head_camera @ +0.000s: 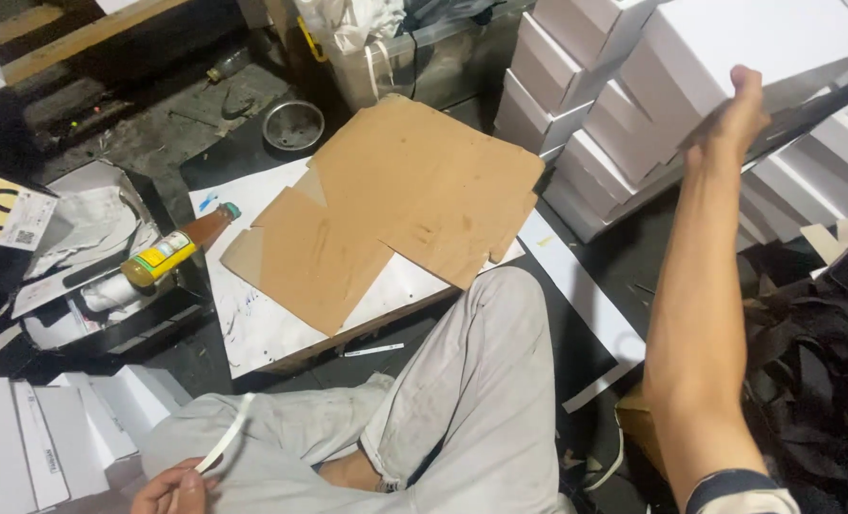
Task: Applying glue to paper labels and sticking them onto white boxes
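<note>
One white box (728,57) touches right hand (728,119), seemingly.

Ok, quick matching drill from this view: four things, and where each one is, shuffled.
1. right hand
2. left hand
3. bottle
4. metal bowl

A. on the floor beyond the brown cardboard
B. pinching a white strip
C. lying on its side left of the cardboard
D. on a white box in the stack

Pairs: 1-D, 2-B, 3-C, 4-A
</note>
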